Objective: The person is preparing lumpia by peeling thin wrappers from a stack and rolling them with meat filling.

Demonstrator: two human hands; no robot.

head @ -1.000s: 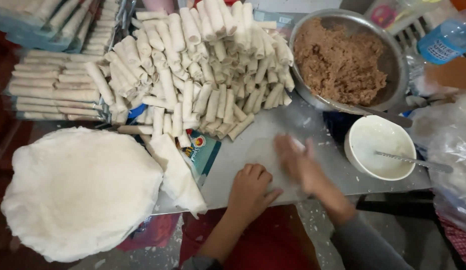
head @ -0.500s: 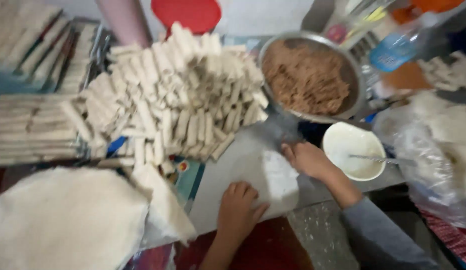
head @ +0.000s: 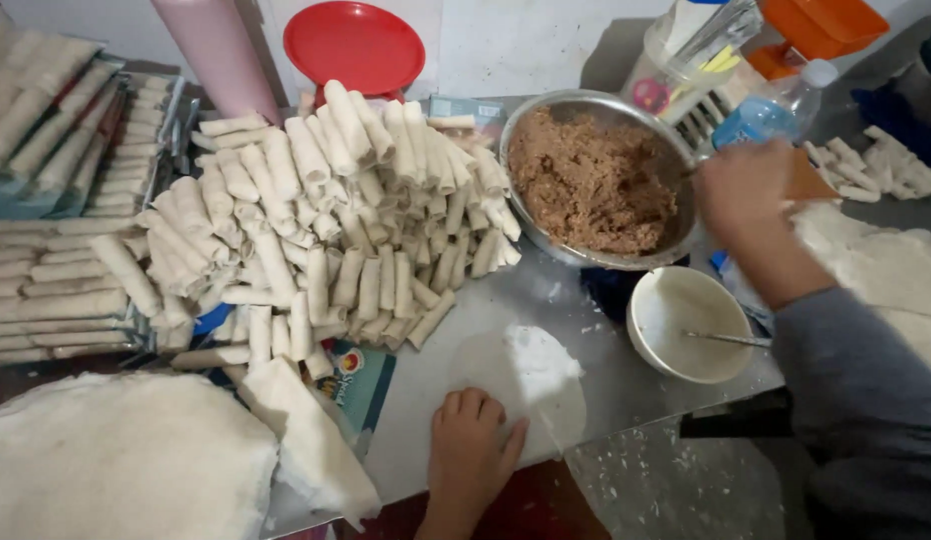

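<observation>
A thin round white wrapper (head: 521, 385) lies flat on the grey metal table (head: 596, 400). My left hand (head: 471, 445) rests palm down at the table's near edge, fingers apart, fingertips touching the wrapper's near rim. My right hand (head: 746, 195), in a grey sleeve, is raised at the right rim of a metal bowl of brown minced filling (head: 596, 185). An orange-brown flat piece (head: 811, 182) shows just past its fingers; whether the hand grips it is unclear. A small white bowl (head: 691, 320) with a thin utensil in it stands between the two hands.
A big heap of rolled pale spring rolls (head: 336, 220) fills the table's middle. Trays of more rolls (head: 56, 270) stand left. A stack of wrappers (head: 116, 460) lies at bottom left, more wrappers (head: 886, 270) at right. A water bottle (head: 776, 110) and red round lid (head: 356, 45) sit behind.
My right hand has left the wrapper and moved up and right to the filling bowl's rim. My left hand stays at the wrapper's near edge. The view has shifted.
</observation>
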